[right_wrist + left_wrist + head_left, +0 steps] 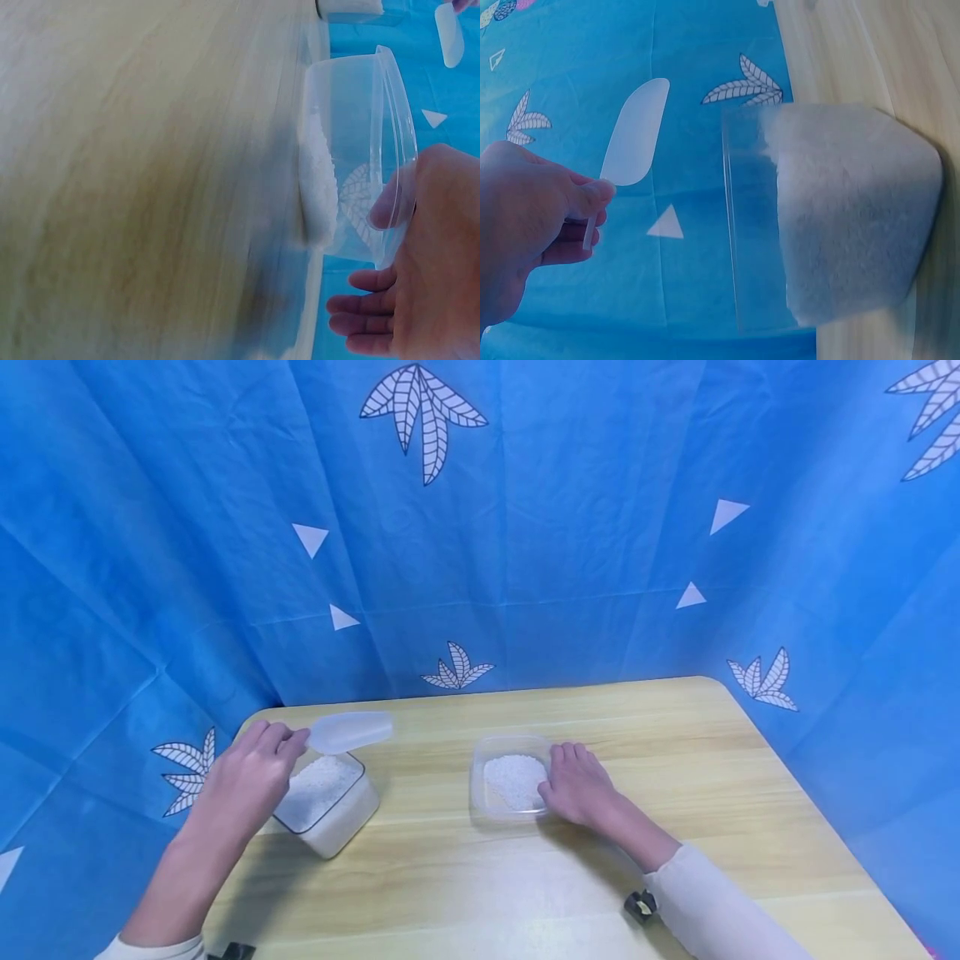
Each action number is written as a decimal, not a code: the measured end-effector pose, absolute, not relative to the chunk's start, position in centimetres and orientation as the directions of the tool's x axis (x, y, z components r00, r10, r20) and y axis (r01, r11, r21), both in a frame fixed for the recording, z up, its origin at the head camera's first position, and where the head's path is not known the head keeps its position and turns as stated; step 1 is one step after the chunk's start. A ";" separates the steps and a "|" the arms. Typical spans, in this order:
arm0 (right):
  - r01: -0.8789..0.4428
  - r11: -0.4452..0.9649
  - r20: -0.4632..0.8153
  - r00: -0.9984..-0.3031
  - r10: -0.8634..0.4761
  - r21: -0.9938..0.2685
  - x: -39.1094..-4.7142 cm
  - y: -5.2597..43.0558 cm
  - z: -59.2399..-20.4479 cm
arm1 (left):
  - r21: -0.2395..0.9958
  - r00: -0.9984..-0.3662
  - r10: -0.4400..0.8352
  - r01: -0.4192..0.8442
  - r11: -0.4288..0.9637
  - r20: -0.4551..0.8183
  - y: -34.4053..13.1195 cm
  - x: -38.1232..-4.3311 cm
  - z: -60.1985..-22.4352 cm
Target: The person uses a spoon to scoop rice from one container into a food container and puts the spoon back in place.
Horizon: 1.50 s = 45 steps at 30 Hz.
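My left hand (251, 772) pinches the handle of a translucent white scoop (351, 732), held up over the large clear container (341, 827). In the left wrist view, the scoop's broad blade (637, 135) points up and away from the fingers, and no grains show on it. White grains (855, 210) fill much of the large container. My right hand (581, 785) grips the right rim of a smaller clear plastic tub (352, 82). The thumb shows through the tub's wall, with the other fingers outside. A shallow layer of white grains (513, 781) covers the tub's bottom.
Both containers stand on a light wood table (442, 877), the large one at the left and the tub near the middle. A blue curtain (525, 527) with leaf and triangle prints hangs behind the table and along its sides.
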State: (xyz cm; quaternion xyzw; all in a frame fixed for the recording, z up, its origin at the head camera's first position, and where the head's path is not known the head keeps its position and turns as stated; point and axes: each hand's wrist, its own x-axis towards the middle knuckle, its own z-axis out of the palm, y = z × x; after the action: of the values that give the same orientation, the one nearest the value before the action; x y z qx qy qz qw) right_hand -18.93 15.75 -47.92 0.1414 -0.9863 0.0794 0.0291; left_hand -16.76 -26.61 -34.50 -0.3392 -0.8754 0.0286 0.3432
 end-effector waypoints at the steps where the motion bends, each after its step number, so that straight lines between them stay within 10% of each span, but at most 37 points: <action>1: -0.283 0.948 0.081 -0.959 -0.273 -0.149 -18.9 15.8 -47.9 | -0.284 -0.542 0.612 0.569 0.771 0.576 -26.8 -16.6 -34.5; 15: -0.288 0.946 0.090 -0.957 -0.277 -0.146 -19.1 15.9 -48.2 | -0.256 -0.672 0.560 0.503 0.826 0.485 -29.4 -15.7 -34.6; 45: -0.285 0.948 0.075 -0.958 -0.277 -0.139 -19.0 15.8 -47.7 | -0.312 -0.668 0.585 0.495 0.811 0.459 -31.6 -15.4 -35.1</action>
State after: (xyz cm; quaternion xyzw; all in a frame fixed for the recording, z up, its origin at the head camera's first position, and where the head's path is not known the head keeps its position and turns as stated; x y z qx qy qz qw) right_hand -19.01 15.81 -47.73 0.1425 -0.9866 0.0742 0.0270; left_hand -15.38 -31.62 -35.09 -0.2968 -0.9098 0.0808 0.2787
